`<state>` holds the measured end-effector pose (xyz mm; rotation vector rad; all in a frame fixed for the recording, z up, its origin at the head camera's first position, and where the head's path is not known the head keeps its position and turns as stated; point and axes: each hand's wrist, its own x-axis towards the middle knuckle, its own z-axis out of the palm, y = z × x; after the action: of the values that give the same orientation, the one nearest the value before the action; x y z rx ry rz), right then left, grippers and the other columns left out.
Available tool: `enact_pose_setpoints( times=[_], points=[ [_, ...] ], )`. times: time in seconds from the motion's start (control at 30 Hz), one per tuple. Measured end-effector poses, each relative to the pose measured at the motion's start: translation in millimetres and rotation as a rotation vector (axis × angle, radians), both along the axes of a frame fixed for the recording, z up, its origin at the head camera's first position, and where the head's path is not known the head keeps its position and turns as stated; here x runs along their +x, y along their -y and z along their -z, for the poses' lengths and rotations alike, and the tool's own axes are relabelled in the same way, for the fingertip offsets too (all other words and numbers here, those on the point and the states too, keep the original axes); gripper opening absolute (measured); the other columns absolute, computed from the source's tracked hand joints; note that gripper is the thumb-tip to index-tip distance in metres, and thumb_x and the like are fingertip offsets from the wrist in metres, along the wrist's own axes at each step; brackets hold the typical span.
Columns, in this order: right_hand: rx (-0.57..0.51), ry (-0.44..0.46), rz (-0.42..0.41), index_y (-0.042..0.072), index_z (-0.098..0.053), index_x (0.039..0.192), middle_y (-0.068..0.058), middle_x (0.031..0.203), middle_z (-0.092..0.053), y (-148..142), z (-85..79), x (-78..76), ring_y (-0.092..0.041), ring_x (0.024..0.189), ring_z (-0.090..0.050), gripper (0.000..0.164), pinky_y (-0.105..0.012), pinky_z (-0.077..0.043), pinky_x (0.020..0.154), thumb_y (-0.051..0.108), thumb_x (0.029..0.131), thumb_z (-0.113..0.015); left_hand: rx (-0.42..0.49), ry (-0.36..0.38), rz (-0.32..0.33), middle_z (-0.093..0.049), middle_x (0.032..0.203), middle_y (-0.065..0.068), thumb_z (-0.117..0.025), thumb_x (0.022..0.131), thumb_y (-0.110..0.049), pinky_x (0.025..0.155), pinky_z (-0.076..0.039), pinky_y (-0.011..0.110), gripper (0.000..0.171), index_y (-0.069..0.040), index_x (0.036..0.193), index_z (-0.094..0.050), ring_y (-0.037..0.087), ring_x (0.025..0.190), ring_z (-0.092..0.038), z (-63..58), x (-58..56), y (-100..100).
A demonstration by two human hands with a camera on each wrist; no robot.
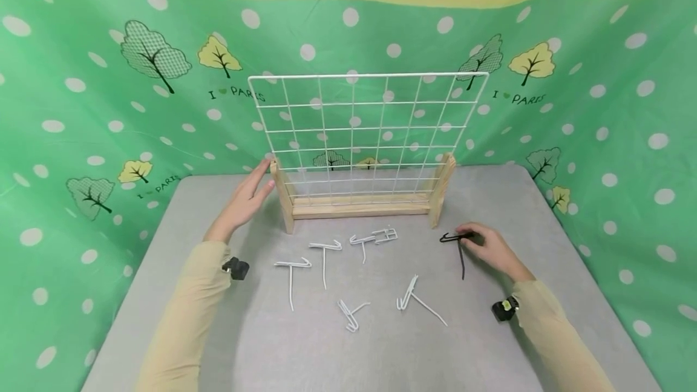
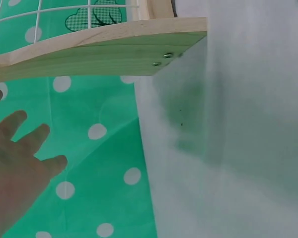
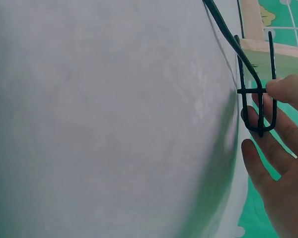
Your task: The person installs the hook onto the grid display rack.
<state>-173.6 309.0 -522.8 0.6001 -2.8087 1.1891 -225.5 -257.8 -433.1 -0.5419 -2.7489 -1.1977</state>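
Observation:
My right hand (image 1: 492, 250) pinches a black wire display hook (image 1: 462, 262) by its U-shaped back, right of the stand. In the right wrist view, the thumb presses the frame of the black hook (image 3: 260, 106) against the fingers, and its long prong points away from the palm. My left hand (image 1: 242, 201) is spread with straight fingers, fingertips right at the outer side of the left wooden upright (image 1: 283, 201). A white wire grid (image 1: 370, 74) stands upright in the wooden base (image 1: 359, 211). No hooks hang on the grid.
Several white wire hooks (image 1: 324, 268) lie scattered on the grey tabletop (image 1: 305, 356) in front of the stand, one of them (image 1: 427, 307) nearer my right arm. A green polka-dot curtain (image 1: 599, 138) closes off the back and sides.

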Motion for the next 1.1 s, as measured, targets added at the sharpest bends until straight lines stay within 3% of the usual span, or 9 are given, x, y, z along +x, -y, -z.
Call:
enact_pose_setpoints(
  times=[0.2,0.33,0.53,0.7,0.83,1.03,1.1],
  points=[
    [0.007,-0.033,0.014,-0.001,-0.068,0.103,-0.01,0.099,-0.068,-3.3,0.7,1.0,-0.021,0.09,-0.061,0.015,-0.027,-0.052,0.078,-0.005,0.089,-0.065,0.038,-0.006,0.023,-0.018,0.157,0.017,-0.055,0.1,-0.026,0.111,-0.018,0.061,0.067,-0.015,0.155,-0.019,0.042,0.139,-0.022,-4.1,-7.2,-3.6],
    [0.002,-0.053,0.025,0.001,-0.069,0.099,-0.008,0.095,-0.069,-5.2,2.5,2.0,-0.014,0.085,-0.06,0.012,-0.022,-0.051,0.073,-0.005,0.089,-0.065,0.156,0.019,0.06,-0.025,0.154,0.018,-0.062,0.096,-0.011,0.107,-0.031,0.058,0.071,-0.015,0.155,-0.023,0.047,0.131,-0.035,-6.6,-10.9,-5.4],
    [-0.06,-0.049,0.058,0.001,-0.069,0.1,-0.01,0.096,-0.068,-6.0,3.1,2.7,-0.013,0.086,-0.061,0.012,-0.017,-0.049,0.074,-0.004,0.09,-0.064,0.325,0.066,0.105,-0.033,0.147,0.028,-0.061,0.093,0.003,0.102,-0.037,0.058,0.067,-0.005,0.151,-0.028,0.054,0.125,-0.038,-21.7,-7.3,-7.6],
    [-0.115,-0.058,0.082,-0.001,-0.068,0.102,-0.014,0.097,-0.068,-4.6,-0.8,2.0,-0.007,0.087,-0.06,0.013,-0.013,-0.048,0.075,-0.005,0.09,-0.064,0.438,0.099,0.123,-0.036,0.142,0.033,-0.058,0.093,0.008,0.099,-0.046,0.039,0.057,0.005,0.144,-0.035,0.055,0.124,-0.039,-37.5,-2.9,-11.3],
    [-0.175,-0.096,0.107,-0.005,-0.067,0.102,-0.018,0.095,-0.067,-1.0,-12.3,4.7,-0.005,0.087,-0.06,0.014,-0.009,-0.046,0.076,-0.009,0.089,-0.063,0.487,0.1,0.112,-0.038,0.142,0.03,-0.059,0.093,0.006,0.095,-0.047,0.025,0.055,0.003,0.143,-0.039,0.049,0.124,-0.043,-27.8,-9.1,-7.1],
    [-0.279,-0.081,0.145,-0.009,-0.065,0.107,-0.025,0.099,-0.065,4.7,-26.1,5.5,-0.009,0.088,-0.062,0.016,-0.01,-0.048,0.077,-0.006,0.092,-0.06,0.5,0.135,0.063,-0.05,0.134,0.021,-0.061,0.094,0.001,0.091,-0.049,0.023,0.046,0.005,0.137,-0.046,0.017,0.11,-0.057,-28.5,-8.7,-3.5],
    [-0.309,-0.079,0.161,-0.008,-0.065,0.107,-0.024,0.1,-0.065,3.4,-23.0,2.5,-0.01,0.09,-0.062,0.016,-0.01,-0.048,0.077,-0.004,0.093,-0.06,0.528,0.168,0.068,-0.053,0.131,0.014,-0.062,0.094,-0.003,0.091,-0.05,0.023,0.043,0.002,0.136,-0.049,0.014,0.108,-0.058,-24.6,-11.5,-1.5]
  ],
)
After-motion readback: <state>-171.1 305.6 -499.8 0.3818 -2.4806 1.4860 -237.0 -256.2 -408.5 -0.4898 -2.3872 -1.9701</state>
